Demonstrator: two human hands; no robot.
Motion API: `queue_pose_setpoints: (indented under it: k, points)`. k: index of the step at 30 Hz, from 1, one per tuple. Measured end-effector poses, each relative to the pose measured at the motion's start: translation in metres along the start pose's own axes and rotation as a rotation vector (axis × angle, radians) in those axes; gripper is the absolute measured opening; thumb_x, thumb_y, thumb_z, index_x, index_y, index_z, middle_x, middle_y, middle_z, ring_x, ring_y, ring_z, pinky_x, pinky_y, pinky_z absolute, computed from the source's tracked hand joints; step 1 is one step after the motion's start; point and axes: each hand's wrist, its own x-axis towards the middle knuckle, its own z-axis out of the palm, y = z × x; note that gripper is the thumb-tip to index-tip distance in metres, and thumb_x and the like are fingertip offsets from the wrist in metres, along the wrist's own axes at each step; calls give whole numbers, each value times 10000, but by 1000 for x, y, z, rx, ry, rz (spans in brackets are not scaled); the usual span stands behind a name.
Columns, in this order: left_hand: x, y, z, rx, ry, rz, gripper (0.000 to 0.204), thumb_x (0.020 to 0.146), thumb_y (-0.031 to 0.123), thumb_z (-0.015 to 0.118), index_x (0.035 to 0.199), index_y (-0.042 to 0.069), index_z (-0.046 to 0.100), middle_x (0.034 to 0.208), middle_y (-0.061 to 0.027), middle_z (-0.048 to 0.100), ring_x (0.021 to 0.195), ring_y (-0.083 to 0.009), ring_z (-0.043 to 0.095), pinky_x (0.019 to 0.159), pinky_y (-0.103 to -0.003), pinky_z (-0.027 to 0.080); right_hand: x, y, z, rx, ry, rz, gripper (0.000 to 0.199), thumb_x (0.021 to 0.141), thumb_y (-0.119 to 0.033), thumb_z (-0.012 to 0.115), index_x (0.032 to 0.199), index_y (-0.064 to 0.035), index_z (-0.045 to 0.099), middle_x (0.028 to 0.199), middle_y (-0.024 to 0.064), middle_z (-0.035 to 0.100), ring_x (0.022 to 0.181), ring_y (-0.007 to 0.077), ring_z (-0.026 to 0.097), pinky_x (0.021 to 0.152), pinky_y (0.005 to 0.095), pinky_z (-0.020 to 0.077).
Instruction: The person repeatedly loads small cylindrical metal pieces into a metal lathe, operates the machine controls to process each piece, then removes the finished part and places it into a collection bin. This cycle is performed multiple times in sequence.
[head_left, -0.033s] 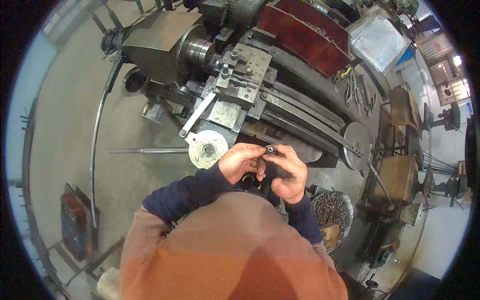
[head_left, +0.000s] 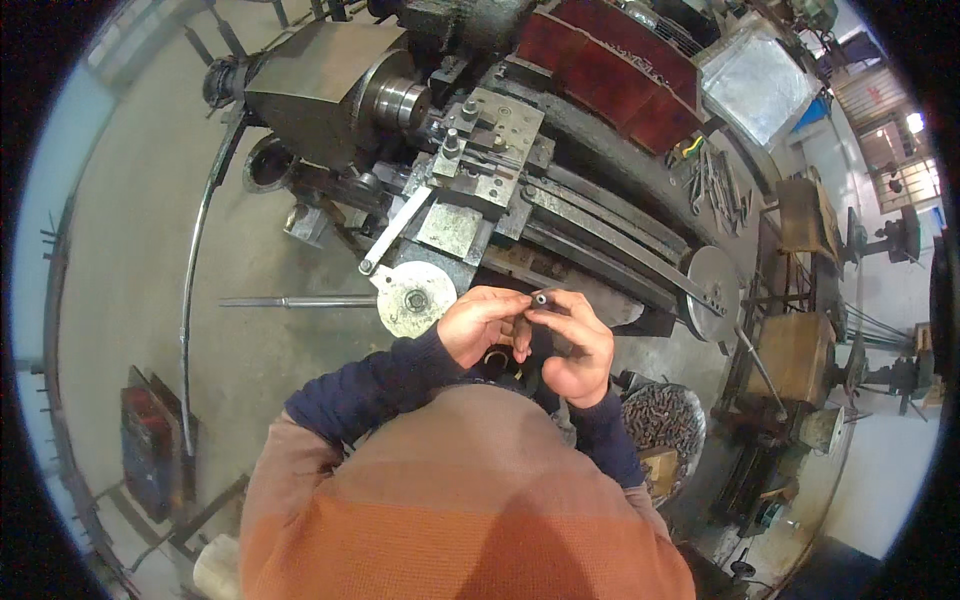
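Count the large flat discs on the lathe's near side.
2: a pale disc beside the left hand, and a grey disc at the right end of the lathe, well right of the right hand. Others may be hidden.

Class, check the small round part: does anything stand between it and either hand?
Nothing visible does: the small round part sits where the left hand and right hand meet; exact contact is too small to tell.

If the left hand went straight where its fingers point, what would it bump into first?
Probably the small round piece close by the fingertips of the left hand, with the right hand just beyond. Those fingertips may already touch the piece; the depth is unclear here.
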Motion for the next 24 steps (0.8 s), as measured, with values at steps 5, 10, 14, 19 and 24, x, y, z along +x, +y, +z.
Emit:
queue_pose_setpoints:
  k: [5, 10, 14, 19, 24]
  points:
    - [1, -2, -4, -12, 2, 28, 265, 913, 219, 457, 847, -13, 567, 633, -144, 588, 552, -245, 583, 574, -338, 484, 3, 5, 3, -28, -8, -13, 442, 558, -196, 575, 952, -6, 644, 1028, 165, 593, 938, 319, 567, 829, 368, 434]
    - [1, 1, -4, -40, 22, 21, 264, 909, 218, 465, 832, -13, 566, 631, -145, 588, 550, -243, 585, 554, -331, 484, 6, 4, 3, -19, -26, -15, 438, 544, -177, 574, 941, -6, 646, 1021, 159, 597, 945, 316, 568, 826, 370, 438]
    - [1, 3, -5, 18, 50, 27, 250, 902, 212, 479, 835, -14, 563, 629, -143, 589, 549, -239, 585, 547, -328, 484, 9, 4, 3, -46, -21, -27, 442, 530, -163, 571, 935, -5, 647, 1014, 156, 599, 947, 318, 569, 826, 373, 441]
    - [0, 4, -7, 41, 60, 43, 242, 896, 217, 488, 842, -7, 560, 626, -138, 590, 550, -236, 586, 555, -328, 485, 14, 1, 2, -53, -39, -47, 450, 501, -133, 553, 921, -5, 647, 998, 153, 599, 932, 328, 569, 824, 379, 445]
    - [-1, 2, -9, 35, 39, 51, 247, 898, 225, 487, 832, -2, 558, 624, -137, 589, 553, -237, 589, 578, -338, 490, 15, 0, 3, -56, -39, -51, 450, 494, -126, 551, 917, -7, 647, 986, 150, 598, 918, 324, 569, 820, 375, 446]
